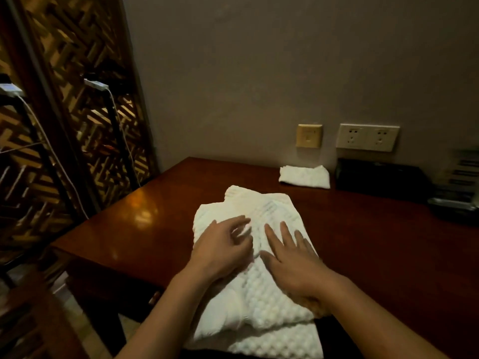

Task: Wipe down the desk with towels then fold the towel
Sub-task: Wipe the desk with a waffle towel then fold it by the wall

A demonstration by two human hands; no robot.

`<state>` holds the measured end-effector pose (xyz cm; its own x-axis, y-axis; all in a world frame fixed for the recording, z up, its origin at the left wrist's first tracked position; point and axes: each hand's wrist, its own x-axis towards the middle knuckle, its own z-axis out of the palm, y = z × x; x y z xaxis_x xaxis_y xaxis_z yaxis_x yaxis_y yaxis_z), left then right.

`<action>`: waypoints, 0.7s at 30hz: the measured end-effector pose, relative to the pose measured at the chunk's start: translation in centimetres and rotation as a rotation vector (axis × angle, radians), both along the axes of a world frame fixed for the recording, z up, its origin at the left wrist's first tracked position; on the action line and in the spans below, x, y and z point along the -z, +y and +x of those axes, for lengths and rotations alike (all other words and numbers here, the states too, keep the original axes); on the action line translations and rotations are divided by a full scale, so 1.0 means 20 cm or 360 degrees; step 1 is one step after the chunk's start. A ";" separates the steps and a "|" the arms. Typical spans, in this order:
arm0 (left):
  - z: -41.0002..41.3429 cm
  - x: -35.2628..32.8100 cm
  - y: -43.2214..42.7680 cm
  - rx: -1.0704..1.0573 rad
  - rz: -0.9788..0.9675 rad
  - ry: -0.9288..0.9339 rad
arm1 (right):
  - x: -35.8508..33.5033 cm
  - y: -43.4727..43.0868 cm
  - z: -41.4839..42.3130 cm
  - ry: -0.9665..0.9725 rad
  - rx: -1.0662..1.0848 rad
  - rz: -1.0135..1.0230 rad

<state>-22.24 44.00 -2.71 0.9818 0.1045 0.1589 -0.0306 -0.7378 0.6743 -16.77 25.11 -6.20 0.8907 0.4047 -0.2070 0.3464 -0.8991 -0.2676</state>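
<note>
A large white textured towel lies partly folded on the dark red wooden desk, its near end hanging over the front edge. My left hand rests on the towel's left part, fingers slightly bent and blurred. My right hand lies flat on the towel's right part with straight, spread fingers. A second, smaller white towel sits folded at the back of the desk near the wall.
A black box and a dark tray with items stand at the back right. Wall sockets and a switch are above the desk. A lattice screen with cables stands to the left.
</note>
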 end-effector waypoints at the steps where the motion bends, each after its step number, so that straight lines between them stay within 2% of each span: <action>1: -0.10 -0.01 -0.02 0.0080 -0.0124 -0.0014 | -0.04 -0.07 -0.06 0.0032 0.0099 0.0088; 2: -0.19 -0.03 -0.04 0.0214 -0.0191 0.0088 | -0.07 -0.12 -0.10 0.0022 0.0229 0.0157; 3: -0.30 -0.05 -0.08 0.0357 -0.0083 0.0242 | -0.09 -0.17 -0.13 -0.0044 0.0362 0.0210; 4: -0.36 -0.03 -0.11 0.0457 0.0247 0.0354 | -0.10 -0.20 -0.15 -0.0113 0.0469 0.0254; 6: -0.41 0.03 -0.19 0.0504 0.0783 0.0266 | -0.12 -0.22 -0.15 -0.0092 0.0648 0.0465; 7: -0.41 0.06 -0.21 0.0443 0.0860 0.0165 | -0.13 -0.22 -0.15 0.0010 0.0716 0.0602; 9: -0.39 0.08 -0.22 0.0421 0.0885 0.0048 | -0.17 -0.23 -0.13 0.0191 0.0719 0.0727; 11: -0.37 0.08 -0.17 0.0557 0.0909 -0.0054 | -0.20 -0.24 -0.12 0.0299 0.0645 0.0769; 15: -0.32 0.03 -0.10 0.0763 0.0616 -0.0255 | -0.31 -0.30 -0.18 0.0400 0.0745 0.1155; 17: -0.28 -0.01 -0.10 0.0760 0.0471 -0.0484 | -0.37 -0.35 -0.25 0.0432 0.0746 0.1296; 21: -0.20 -0.07 -0.18 0.0764 0.0632 -0.1039 | -0.54 -0.47 -0.45 0.0606 0.0622 0.1712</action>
<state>-26.17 40.45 -1.30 0.6072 -0.4749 0.6370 -0.6831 -0.7216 0.1131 -25.79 15.72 4.54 0.9466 0.2482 -0.2056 -0.1635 -0.1799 -0.9700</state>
